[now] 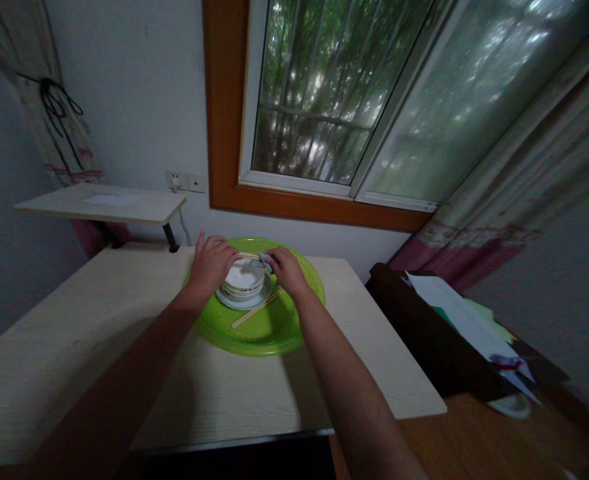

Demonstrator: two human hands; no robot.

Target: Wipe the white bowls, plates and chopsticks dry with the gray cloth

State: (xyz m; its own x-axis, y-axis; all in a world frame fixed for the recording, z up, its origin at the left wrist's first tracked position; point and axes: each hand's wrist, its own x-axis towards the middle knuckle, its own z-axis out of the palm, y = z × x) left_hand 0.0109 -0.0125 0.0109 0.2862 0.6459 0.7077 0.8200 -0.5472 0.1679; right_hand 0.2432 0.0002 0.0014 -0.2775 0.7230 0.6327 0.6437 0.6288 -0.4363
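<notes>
A round green basin (274,330) sits on the pale wooden table (124,347). Inside it a stack of white bowls (244,283) rests on a white plate (234,303). A wooden chopstick (257,308) lies slanted beside the plate. My left hand (211,261) curls over the left rim of the top bowl, fingers closed around a thin stick that crosses the bowl. My right hand (284,267) is closed at the bowls' right rim, pinching a small bluish-grey thing that I cannot name.
A small raised shelf (104,203) with a sheet of paper stands at the table's back left, below a wall socket (187,181). A window (334,100) and curtain (514,200) fill the right. A dark chair with papers (469,320) stands right of the table.
</notes>
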